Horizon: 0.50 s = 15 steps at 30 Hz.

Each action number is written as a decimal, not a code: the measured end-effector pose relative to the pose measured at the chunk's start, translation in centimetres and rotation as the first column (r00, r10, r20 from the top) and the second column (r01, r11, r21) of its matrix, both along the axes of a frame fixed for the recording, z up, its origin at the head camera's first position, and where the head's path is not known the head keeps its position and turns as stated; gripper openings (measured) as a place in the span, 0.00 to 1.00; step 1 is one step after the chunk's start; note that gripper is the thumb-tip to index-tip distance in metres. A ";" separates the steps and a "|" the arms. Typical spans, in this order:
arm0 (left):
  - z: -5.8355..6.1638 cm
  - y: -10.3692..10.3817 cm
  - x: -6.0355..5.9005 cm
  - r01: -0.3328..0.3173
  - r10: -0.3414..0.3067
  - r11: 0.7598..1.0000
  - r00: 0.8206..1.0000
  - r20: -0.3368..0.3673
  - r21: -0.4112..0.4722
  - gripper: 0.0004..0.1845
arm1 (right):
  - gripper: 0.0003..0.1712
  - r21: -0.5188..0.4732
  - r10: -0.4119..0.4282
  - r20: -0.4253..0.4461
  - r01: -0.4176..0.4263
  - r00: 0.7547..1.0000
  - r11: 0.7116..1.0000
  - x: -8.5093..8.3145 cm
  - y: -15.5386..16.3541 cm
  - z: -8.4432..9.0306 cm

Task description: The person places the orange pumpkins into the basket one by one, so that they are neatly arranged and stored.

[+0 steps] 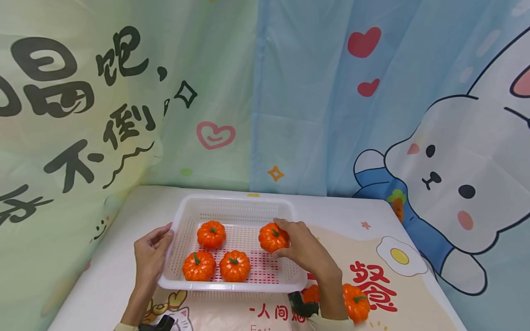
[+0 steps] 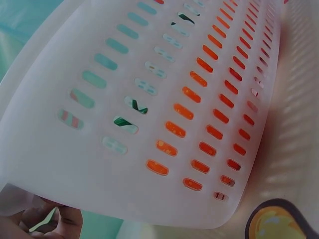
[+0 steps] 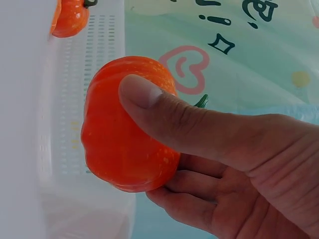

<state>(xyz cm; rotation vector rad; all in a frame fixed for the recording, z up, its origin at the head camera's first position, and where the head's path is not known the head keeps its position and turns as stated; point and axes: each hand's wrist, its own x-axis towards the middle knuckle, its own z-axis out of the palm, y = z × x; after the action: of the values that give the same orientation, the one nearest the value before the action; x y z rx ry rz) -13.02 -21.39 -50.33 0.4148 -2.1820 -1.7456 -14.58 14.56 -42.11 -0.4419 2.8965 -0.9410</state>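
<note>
Low in the centre of the head view, the right hand (image 1: pixel 304 250) has its thumb and fingers curled round an orange pumpkin (image 1: pixel 273 237) inside the white basket (image 1: pixel 232 204), at its right side. The left hand (image 1: pixel 151 253) grips the basket's left rim. Three more pumpkins (image 1: pixel 211 233) lie in the basket, and two others (image 1: pixel 356 301) sit on the surface at lower right.

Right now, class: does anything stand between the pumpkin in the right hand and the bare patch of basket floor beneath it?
Nothing visible does. The right hand grips the pumpkin inside the white basket, over bare floor at its right side. The three other pumpkins sit apart, further left.
</note>
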 end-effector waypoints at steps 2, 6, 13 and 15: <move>0.0 0.0 0.0 0.001 -0.001 1.000 1.000 0.000 -0.001 0.21 | 0.46 -0.002 0.017 -0.003 -0.017 1.000 1.000 -0.2 -0.2 -0.1; 0.0 0.0 0.0 0.001 -0.001 1.000 1.000 0.003 0.000 0.21 | 0.46 -0.003 0.059 -0.015 -0.059 0.998 0.998 -0.6 -0.7 -0.5; 0.1 0.1 0.0 0.006 -0.006 1.000 1.000 0.001 -0.007 0.21 | 0.45 -0.011 0.099 -0.009 -0.099 0.995 0.995 -1.2 -1.5 -0.7; 0.1 0.1 0.0 0.005 -0.005 1.000 1.000 0.002 -0.009 0.21 | 0.45 -0.011 0.104 -0.006 -0.104 0.995 0.995 -1.3 -1.6 -0.6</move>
<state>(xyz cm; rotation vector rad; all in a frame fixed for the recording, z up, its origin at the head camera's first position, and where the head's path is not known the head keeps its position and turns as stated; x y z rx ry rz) -13.06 -21.31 -50.26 0.4097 -2.1931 -1.7375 -15.87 13.00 -42.69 -0.5908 2.8425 -0.9420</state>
